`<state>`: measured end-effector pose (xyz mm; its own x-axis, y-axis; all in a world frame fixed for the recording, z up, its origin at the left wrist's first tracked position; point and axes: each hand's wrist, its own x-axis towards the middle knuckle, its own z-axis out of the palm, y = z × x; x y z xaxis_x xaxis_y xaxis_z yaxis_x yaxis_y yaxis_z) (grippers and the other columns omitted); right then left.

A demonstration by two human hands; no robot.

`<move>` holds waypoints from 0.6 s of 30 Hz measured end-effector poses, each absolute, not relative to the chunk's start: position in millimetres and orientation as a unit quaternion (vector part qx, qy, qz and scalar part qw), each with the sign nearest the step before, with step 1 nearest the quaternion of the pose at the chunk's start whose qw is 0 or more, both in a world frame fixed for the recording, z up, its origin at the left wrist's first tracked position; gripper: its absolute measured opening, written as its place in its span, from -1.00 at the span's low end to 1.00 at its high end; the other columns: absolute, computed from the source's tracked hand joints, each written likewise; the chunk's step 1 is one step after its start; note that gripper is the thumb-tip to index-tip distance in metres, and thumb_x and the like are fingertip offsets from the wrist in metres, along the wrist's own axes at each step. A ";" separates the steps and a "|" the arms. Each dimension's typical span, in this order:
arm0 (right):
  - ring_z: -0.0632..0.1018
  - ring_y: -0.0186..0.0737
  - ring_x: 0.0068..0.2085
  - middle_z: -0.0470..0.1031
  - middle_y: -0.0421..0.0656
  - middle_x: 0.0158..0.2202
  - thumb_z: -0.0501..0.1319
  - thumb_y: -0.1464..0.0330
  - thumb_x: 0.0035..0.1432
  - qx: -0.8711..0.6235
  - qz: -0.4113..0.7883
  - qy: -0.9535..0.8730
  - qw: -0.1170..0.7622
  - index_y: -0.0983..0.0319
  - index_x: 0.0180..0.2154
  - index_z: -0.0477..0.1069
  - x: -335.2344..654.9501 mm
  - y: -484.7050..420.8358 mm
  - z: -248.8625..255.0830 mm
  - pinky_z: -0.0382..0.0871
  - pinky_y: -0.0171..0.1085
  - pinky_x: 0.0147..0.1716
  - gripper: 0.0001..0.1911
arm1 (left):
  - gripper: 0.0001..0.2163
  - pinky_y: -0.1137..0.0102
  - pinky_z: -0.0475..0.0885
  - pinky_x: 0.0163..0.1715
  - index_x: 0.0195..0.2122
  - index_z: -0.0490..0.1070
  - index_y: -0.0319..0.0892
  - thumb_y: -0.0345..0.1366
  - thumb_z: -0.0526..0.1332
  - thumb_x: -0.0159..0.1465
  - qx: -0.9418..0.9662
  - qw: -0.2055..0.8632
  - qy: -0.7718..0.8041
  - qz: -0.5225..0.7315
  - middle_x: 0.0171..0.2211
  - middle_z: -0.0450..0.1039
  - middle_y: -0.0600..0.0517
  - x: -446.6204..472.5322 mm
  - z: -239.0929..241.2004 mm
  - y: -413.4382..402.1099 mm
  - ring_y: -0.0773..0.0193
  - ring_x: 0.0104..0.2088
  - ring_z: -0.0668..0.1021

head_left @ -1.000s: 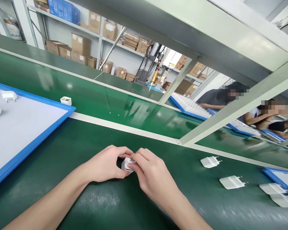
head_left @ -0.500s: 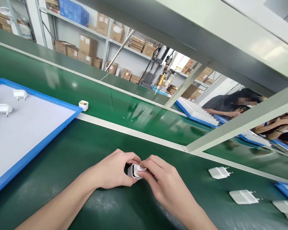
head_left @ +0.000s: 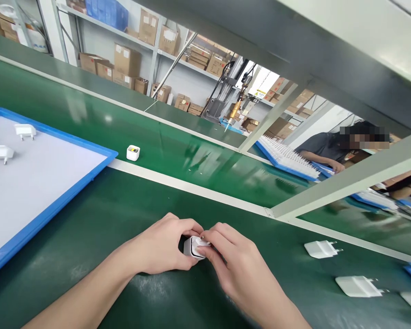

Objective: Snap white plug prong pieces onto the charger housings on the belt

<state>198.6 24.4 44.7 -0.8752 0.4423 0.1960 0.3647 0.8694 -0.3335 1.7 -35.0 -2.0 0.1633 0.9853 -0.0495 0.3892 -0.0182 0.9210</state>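
Low in the frame's centre, the left hand and right hand together pinch a small white plastic charger just above the green tabletop.

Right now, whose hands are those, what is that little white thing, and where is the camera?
The camera sits on a person's head, looking down at their own two hands. The left hand and the right hand together hold a small white charger plug above a green work surface. Two more white plugs lie to the right. On the left is a blue-edged tray with plugs on it. A small white part sits on the green belt behind. Other people work farther along.
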 end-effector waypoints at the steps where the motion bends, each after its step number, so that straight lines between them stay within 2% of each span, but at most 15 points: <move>1: 0.30 -0.20 -0.32 0.31 -0.14 -0.29 0.02 0.47 0.47 -0.211 0.137 -0.958 0.135 0.24 -0.24 0.32 198.0 24.0 43.6 0.16 -0.25 -0.37 -0.82 | -0.56 0.38 0.42 -0.06 0.07 0.47 0.11 -0.12 0.33 0.12 0.625 0.437 0.549 0.342 -0.03 0.50 0.11 1.6 -2.3 -35.1 0.11 0.12 0.41; 6: 0.28 -0.20 -0.32 0.30 -0.14 -0.29 0.00 0.49 0.46 -0.206 0.126 -0.960 0.143 0.25 -0.24 0.30 198.1 21.4 40.3 0.15 -0.24 -0.37 -0.81 | -0.57 0.39 0.42 -0.08 0.06 0.47 0.13 -0.12 0.32 0.13 0.631 0.437 0.542 0.343 -0.04 0.52 0.16 0.7 -2.1 -35.1 0.13 0.11 0.42; 11: 0.28 -0.20 -0.32 0.30 -0.15 -0.31 -0.01 0.53 0.42 -0.199 0.119 -0.966 0.110 0.25 -0.26 0.30 195.2 22.2 45.3 0.11 -0.25 -0.39 -0.81 | -0.59 0.41 0.43 -0.18 0.04 0.48 0.04 -0.14 0.30 0.14 0.633 0.441 0.528 0.354 -0.05 0.54 0.14 0.7 1.7 -35.1 0.11 0.03 0.50; 14: 0.29 -0.22 -0.32 0.30 -0.16 -0.33 0.02 0.54 0.39 -0.194 0.149 -0.962 0.119 0.25 -0.27 0.29 193.3 23.6 46.3 0.13 -0.27 -0.38 -0.82 | -0.59 0.43 0.43 -0.25 0.04 0.49 -0.01 -0.14 0.30 0.15 0.629 0.450 0.523 0.359 -0.05 0.55 0.11 1.1 3.6 -35.6 0.10 -0.02 0.54; 18: 0.30 -0.21 -0.32 0.31 -0.14 -0.33 -0.01 0.53 0.39 -0.199 0.131 -0.960 0.148 0.26 -0.30 0.28 194.3 22.4 40.6 0.16 -0.27 -0.37 -0.81 | -0.60 0.43 0.43 -0.20 0.04 0.49 -0.04 -0.19 0.31 0.14 0.633 0.445 0.510 0.376 -0.07 0.57 0.11 1.0 2.8 -36.8 0.16 -0.07 0.57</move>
